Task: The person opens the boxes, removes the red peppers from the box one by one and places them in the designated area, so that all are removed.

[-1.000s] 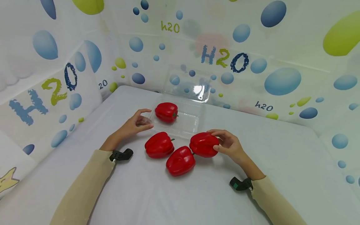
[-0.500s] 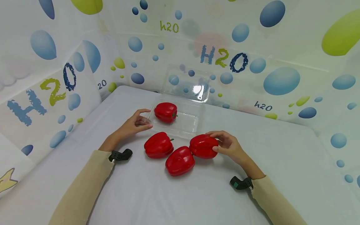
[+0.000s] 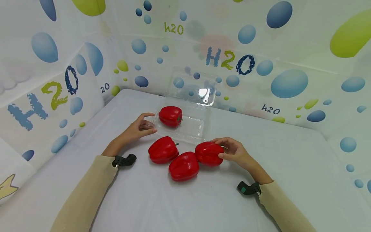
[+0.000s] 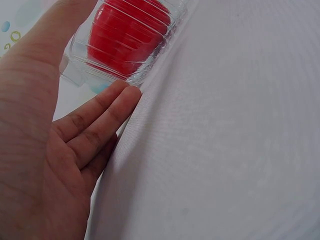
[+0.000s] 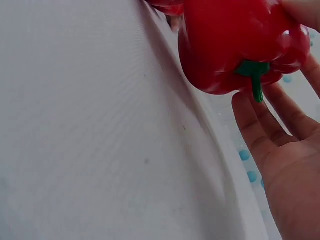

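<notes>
My right hand grips a red bell pepper, thumb on the near side and fingers behind. In the right wrist view this pepper shows its green stem between thumb and fingers. It lies against a second red pepper on the table; a third pepper, stem pointing right, lies further left. My left hand rests at the left end of a clear plastic container, its straight fingertips right at the wall in the left wrist view. One pepper lies in the container's left part.
The container's clear hinged lid stands raised at the back, against the printed curtain. White cloth covers the table. A curtain wall also closes off the left side.
My right hand has drawn its pepper slightly toward me. The front pepper has shifted and turned a little to the left. My left hand keeps its place at the container.
</notes>
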The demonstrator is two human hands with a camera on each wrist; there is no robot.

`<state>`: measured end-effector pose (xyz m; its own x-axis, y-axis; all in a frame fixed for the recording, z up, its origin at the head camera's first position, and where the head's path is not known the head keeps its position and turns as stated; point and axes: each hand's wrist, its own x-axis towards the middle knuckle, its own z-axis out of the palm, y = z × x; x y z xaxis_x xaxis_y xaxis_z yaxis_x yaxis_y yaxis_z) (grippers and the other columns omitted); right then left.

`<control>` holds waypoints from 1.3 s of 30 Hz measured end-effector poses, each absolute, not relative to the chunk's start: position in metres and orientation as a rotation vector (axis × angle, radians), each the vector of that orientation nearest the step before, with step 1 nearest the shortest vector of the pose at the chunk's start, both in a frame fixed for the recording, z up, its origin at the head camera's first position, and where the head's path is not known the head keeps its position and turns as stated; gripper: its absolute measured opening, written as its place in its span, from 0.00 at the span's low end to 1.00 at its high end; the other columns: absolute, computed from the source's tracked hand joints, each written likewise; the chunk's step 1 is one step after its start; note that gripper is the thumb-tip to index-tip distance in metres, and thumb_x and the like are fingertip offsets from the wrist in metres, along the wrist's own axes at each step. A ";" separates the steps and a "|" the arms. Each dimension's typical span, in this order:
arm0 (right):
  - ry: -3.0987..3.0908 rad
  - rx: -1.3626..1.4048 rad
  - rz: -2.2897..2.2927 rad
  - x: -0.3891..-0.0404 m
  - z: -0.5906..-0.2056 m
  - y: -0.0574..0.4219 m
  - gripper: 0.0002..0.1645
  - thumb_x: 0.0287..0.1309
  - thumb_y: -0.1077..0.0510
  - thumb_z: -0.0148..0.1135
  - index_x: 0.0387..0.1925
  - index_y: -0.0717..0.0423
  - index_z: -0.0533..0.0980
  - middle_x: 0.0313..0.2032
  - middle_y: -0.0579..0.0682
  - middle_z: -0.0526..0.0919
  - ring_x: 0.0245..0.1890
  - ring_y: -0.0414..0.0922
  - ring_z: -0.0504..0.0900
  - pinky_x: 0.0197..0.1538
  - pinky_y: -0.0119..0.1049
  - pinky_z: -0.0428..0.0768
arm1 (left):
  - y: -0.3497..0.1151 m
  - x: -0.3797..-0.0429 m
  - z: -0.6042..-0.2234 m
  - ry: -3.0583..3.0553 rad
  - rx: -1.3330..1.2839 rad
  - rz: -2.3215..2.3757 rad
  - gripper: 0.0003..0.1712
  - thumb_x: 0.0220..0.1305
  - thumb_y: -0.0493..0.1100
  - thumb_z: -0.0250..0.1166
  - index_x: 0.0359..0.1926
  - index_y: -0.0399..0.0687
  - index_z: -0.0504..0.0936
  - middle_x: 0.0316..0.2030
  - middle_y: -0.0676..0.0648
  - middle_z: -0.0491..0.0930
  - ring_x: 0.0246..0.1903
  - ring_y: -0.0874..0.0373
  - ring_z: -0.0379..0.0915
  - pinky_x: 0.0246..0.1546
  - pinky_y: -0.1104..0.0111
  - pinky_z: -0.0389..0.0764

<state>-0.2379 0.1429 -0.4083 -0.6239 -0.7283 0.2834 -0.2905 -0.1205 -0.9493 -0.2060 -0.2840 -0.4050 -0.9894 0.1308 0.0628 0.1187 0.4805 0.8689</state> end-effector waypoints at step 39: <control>1.855 -1.228 -1.751 -0.240 -0.410 0.145 0.29 0.53 0.72 0.66 0.56 0.69 0.68 0.59 0.58 0.73 0.59 0.46 0.73 0.56 0.36 0.79 | -0.286 -0.208 -0.410 2.701 0.242 1.572 0.41 0.64 0.49 0.66 0.72 0.57 0.54 0.53 0.38 0.77 0.54 0.45 0.74 0.60 0.48 0.72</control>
